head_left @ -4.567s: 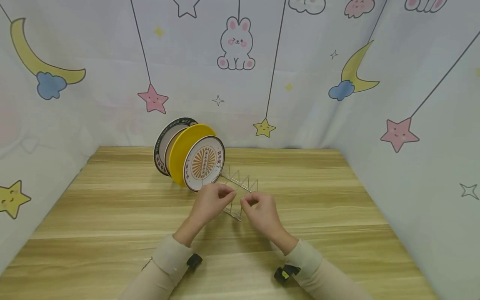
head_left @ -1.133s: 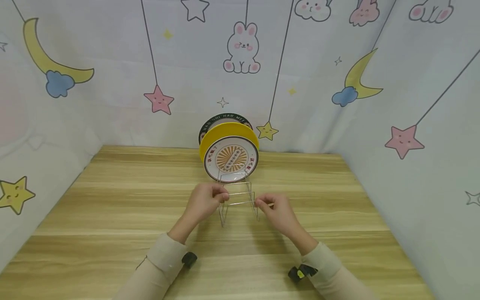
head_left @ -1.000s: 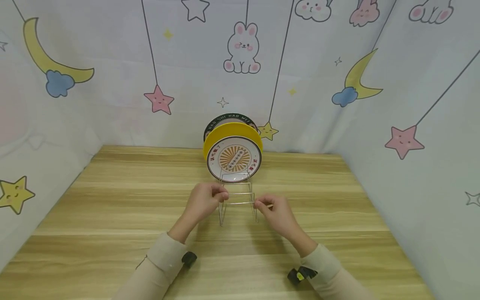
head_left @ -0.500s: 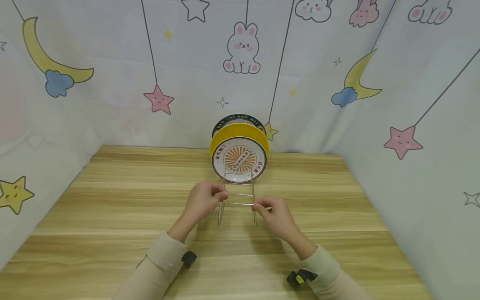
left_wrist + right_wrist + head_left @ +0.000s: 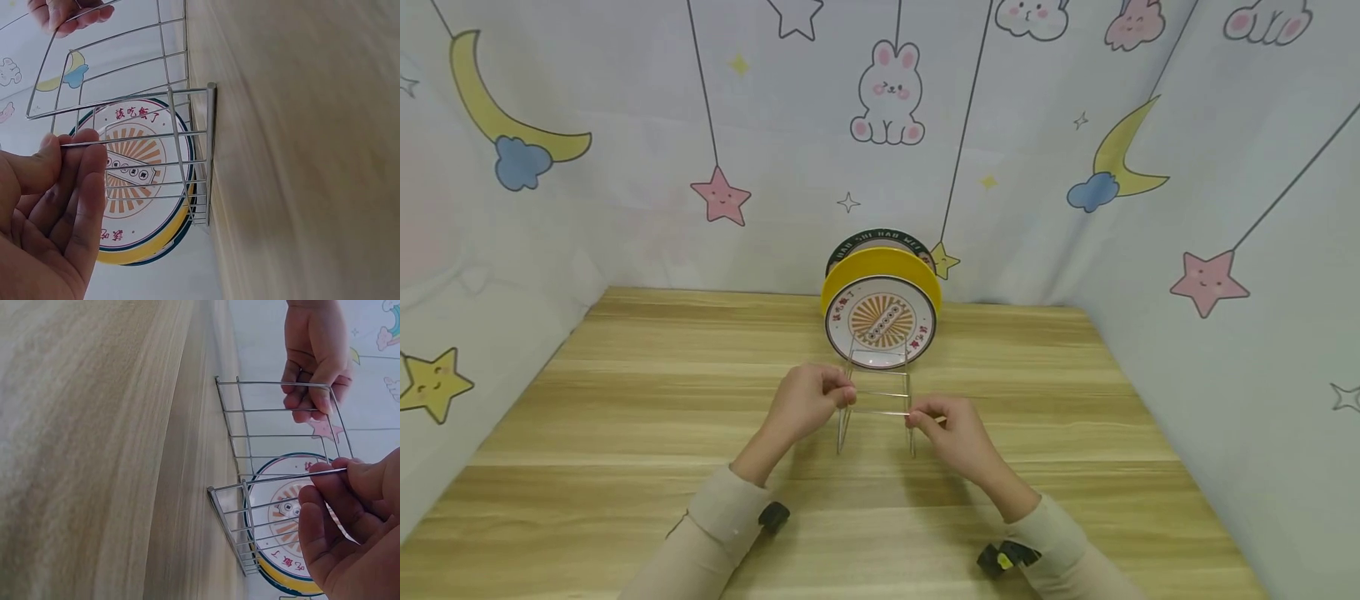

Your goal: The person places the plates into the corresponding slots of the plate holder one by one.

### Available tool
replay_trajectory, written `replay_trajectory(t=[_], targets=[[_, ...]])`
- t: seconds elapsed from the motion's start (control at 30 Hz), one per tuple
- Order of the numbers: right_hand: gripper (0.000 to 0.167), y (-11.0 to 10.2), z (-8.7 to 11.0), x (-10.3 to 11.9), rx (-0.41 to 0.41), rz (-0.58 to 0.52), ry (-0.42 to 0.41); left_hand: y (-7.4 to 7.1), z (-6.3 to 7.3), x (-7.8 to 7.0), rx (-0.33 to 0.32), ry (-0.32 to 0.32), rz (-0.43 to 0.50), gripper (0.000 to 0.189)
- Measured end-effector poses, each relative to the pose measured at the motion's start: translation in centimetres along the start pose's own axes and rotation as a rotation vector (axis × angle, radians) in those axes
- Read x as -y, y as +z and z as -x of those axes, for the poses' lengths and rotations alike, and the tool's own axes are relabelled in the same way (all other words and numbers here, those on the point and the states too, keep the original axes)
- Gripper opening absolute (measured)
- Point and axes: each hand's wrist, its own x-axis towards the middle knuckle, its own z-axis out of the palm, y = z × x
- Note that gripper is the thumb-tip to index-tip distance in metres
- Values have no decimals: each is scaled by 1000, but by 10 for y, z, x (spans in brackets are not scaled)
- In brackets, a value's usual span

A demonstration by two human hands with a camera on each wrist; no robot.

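A silver wire dish rack [image 5: 882, 393] stands on the table, its near end toward me. At its far end several plates stand on edge: a white plate [image 5: 881, 322] with an orange sunburst in front, a yellow plate [image 5: 880, 262] behind it, and a dark-green-rimmed plate [image 5: 883, 236] at the back. My left hand [image 5: 808, 400] pinches a wire on the rack's left side, seen close in the left wrist view. With thumb and fingers my right hand [image 5: 951, 429] pinches the near right upper wire; the right wrist view shows this grip. The plates' lower edges are partly behind the wires.
Wood-grain table [image 5: 647, 400] extends on both sides of the rack and in front of it. A white curtain [image 5: 640, 208] printed with moons, stars and a rabbit hangs behind the table and along both sides. A black wrist camera [image 5: 773, 517] is on the left cuff.
The rack with its plates has swung from slanting leftward to pointing straight away from me, the plates shifting right. Both hands kept their pinch on it. In the last half second it hardly moved.
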Motion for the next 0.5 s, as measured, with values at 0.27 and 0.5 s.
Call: replay_trajectory(t=[0.27, 0.5], targets=[[14, -1, 2, 0, 36, 2, 0, -2, 3, 1, 31, -11, 20, 14], [13, -9, 3, 0, 76, 8, -20, -5, 4, 0, 70, -3, 23, 9]])
